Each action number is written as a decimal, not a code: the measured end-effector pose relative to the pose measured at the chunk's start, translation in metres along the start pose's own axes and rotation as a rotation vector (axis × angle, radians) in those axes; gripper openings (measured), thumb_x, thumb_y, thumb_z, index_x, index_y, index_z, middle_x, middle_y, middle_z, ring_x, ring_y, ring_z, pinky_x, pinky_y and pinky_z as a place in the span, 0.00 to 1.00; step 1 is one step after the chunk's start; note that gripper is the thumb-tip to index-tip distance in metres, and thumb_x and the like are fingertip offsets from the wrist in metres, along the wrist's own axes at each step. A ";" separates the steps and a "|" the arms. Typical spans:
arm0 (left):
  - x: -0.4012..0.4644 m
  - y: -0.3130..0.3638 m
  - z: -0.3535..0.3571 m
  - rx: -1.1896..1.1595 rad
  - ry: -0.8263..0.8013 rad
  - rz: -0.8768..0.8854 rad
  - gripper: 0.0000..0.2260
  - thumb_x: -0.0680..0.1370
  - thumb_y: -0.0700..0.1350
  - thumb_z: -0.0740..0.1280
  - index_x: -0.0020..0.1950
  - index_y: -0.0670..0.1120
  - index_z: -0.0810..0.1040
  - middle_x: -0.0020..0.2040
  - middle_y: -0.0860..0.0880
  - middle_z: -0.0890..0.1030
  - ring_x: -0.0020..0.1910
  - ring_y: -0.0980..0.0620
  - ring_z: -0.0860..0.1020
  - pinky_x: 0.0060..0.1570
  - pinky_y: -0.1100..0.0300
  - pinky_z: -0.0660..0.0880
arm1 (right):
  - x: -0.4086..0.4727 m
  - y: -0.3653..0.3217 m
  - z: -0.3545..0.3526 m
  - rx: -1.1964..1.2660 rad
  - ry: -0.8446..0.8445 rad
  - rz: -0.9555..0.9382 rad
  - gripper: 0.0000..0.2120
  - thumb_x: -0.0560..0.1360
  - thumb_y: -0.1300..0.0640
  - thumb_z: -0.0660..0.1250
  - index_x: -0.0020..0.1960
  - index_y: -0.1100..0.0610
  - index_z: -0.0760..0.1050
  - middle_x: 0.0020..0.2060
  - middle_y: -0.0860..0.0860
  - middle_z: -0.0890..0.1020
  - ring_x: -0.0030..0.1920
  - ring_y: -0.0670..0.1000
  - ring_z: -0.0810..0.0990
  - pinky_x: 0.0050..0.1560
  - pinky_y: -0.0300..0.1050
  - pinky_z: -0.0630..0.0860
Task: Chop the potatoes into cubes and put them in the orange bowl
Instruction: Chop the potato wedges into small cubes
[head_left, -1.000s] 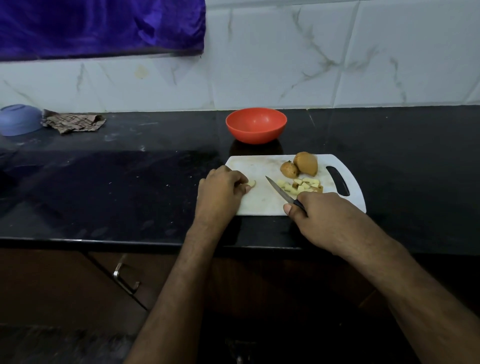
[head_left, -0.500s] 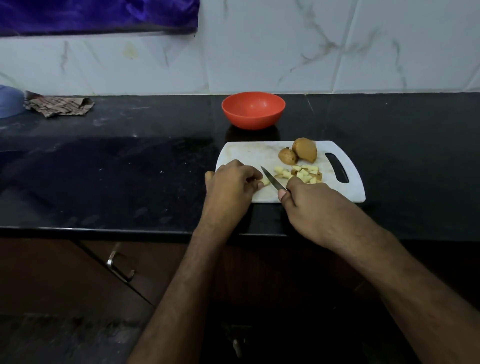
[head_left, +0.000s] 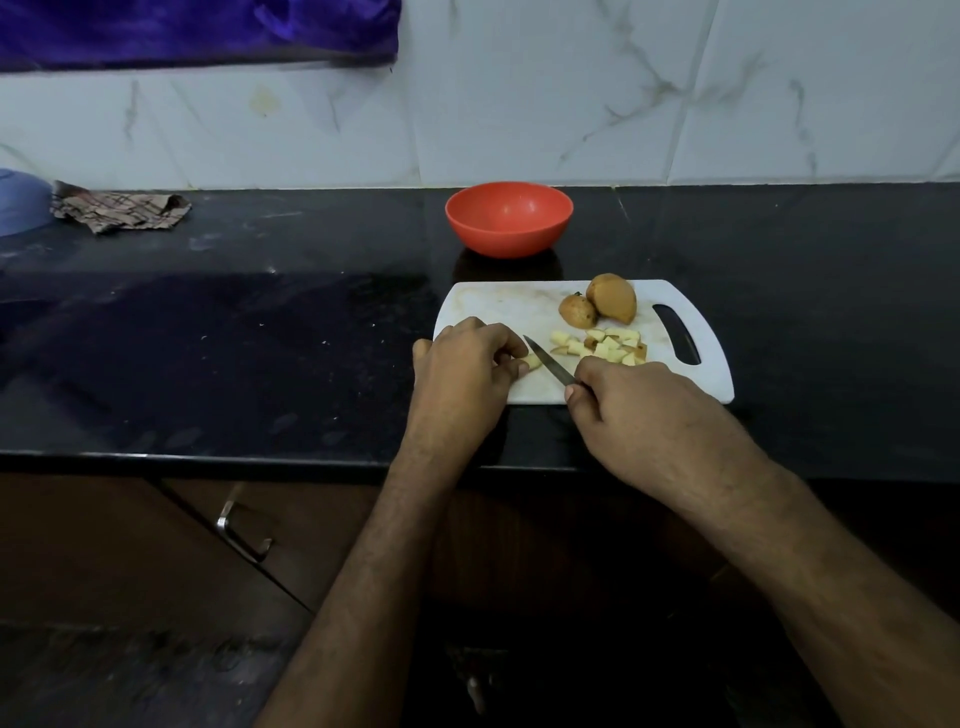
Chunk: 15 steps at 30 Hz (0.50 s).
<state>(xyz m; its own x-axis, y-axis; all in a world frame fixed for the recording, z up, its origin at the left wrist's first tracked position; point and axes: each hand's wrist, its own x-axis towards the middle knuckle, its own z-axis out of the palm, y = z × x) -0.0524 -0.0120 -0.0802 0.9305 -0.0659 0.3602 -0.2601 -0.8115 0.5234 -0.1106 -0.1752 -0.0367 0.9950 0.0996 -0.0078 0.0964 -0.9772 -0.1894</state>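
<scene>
A white cutting board (head_left: 498, 306) lies on the black counter. My left hand (head_left: 465, 371) pinches a small potato piece (head_left: 532, 361) at the board's near left. My right hand (head_left: 636, 410) grips a knife (head_left: 548, 360), whose blade rests right beside that piece. A pile of potato cubes (head_left: 605, 347) sits mid-board. Two unpeeled potato chunks (head_left: 597, 304) lie behind the pile. The orange bowl (head_left: 509, 218) stands empty just behind the board.
A crumpled checked cloth (head_left: 119, 212) and a blue bowl (head_left: 21, 202) sit at the far left of the counter (head_left: 260, 338). A marble-tiled wall runs behind. A cabinet handle (head_left: 241, 535) shows below the counter edge.
My left hand slid right along the board with the potato piece. The knife blade came closer to it and now sits against the piece.
</scene>
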 end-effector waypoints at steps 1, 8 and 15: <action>0.000 0.000 0.000 0.007 0.000 0.001 0.04 0.78 0.50 0.72 0.52 0.55 0.83 0.49 0.56 0.78 0.52 0.56 0.76 0.56 0.55 0.61 | 0.000 0.000 0.000 -0.001 -0.003 -0.001 0.14 0.84 0.43 0.52 0.57 0.49 0.72 0.41 0.48 0.76 0.43 0.50 0.77 0.40 0.47 0.73; 0.002 -0.001 0.001 0.017 -0.006 0.011 0.06 0.78 0.51 0.71 0.53 0.54 0.86 0.52 0.56 0.80 0.55 0.54 0.76 0.61 0.50 0.67 | 0.002 -0.002 0.001 -0.015 -0.038 -0.003 0.14 0.84 0.44 0.52 0.59 0.49 0.73 0.43 0.49 0.77 0.45 0.50 0.77 0.43 0.48 0.75; 0.004 -0.001 0.002 -0.017 0.004 -0.012 0.05 0.76 0.49 0.73 0.51 0.54 0.85 0.49 0.55 0.81 0.52 0.53 0.78 0.59 0.47 0.74 | 0.001 -0.006 -0.001 -0.035 -0.021 -0.012 0.15 0.84 0.43 0.51 0.60 0.49 0.72 0.41 0.48 0.75 0.45 0.51 0.76 0.42 0.48 0.74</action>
<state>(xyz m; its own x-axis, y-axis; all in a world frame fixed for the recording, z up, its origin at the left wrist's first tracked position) -0.0484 -0.0129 -0.0810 0.9324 -0.0539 0.3573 -0.2534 -0.8024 0.5403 -0.1100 -0.1696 -0.0351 0.9931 0.1147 -0.0262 0.1093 -0.9819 -0.1550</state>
